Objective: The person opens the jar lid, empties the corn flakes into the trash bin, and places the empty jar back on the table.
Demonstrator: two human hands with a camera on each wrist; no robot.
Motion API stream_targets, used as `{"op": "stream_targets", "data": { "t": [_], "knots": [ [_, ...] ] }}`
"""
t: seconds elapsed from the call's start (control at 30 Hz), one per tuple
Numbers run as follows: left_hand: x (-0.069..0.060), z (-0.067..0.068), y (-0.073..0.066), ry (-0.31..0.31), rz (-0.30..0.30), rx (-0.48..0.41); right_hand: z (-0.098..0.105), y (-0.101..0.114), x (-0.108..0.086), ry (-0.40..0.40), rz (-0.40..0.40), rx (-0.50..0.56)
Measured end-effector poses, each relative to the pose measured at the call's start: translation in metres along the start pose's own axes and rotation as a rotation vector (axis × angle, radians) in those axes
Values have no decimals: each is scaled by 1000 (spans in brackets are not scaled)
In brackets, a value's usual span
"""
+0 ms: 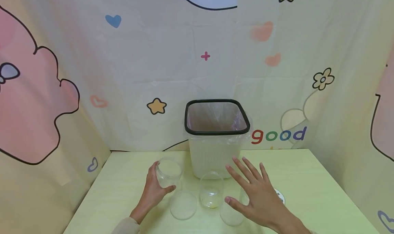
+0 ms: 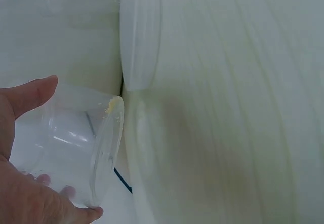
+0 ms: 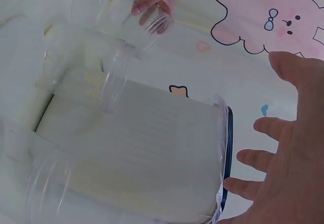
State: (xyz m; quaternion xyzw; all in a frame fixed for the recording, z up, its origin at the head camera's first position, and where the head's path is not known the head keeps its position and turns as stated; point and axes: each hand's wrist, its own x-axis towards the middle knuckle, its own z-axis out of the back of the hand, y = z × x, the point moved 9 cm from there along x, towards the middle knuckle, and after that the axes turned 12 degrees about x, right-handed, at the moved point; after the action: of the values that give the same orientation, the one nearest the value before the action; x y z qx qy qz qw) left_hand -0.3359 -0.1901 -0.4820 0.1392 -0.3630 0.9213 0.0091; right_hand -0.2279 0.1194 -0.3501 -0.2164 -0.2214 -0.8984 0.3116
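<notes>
My left hand [image 1: 154, 188] grips a clear plastic jar [image 1: 168, 172] above the table's left-middle. A yellow smear [image 2: 111, 105] shows near one end of that jar in the left wrist view. My right hand [image 1: 260, 194] holds nothing; its fingers are spread above the right-middle of the table. A second clear jar [image 1: 211, 191] stands between the hands, with a little yellowish residue low in it. Beside the right hand is another clear jar [image 1: 231, 215], partly covered by the thumb. A clear round outline [image 1: 183, 206], perhaps a lid or a jar's base, shows below the held jar.
Behind the jars stands a pale waste bin [image 1: 215, 155] with a black rim and a clear plastic liner. A small white round thing [image 1: 280, 195] is partly hidden by my right hand. Printed cloth [image 1: 154, 56] hangs around the pale table [image 1: 307, 186].
</notes>
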Motion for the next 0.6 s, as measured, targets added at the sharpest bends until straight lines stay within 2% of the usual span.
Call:
{"op": "stream_targets", "data": {
  "t": [0.37, 0.6],
  "knots": [
    [-1, -10, 12, 39, 25, 14, -1, 2, -1, 0, 9, -9],
    [-5, -11, 17, 36, 37, 1, -3, 3, -3, -6, 18, -12]
  ]
}}
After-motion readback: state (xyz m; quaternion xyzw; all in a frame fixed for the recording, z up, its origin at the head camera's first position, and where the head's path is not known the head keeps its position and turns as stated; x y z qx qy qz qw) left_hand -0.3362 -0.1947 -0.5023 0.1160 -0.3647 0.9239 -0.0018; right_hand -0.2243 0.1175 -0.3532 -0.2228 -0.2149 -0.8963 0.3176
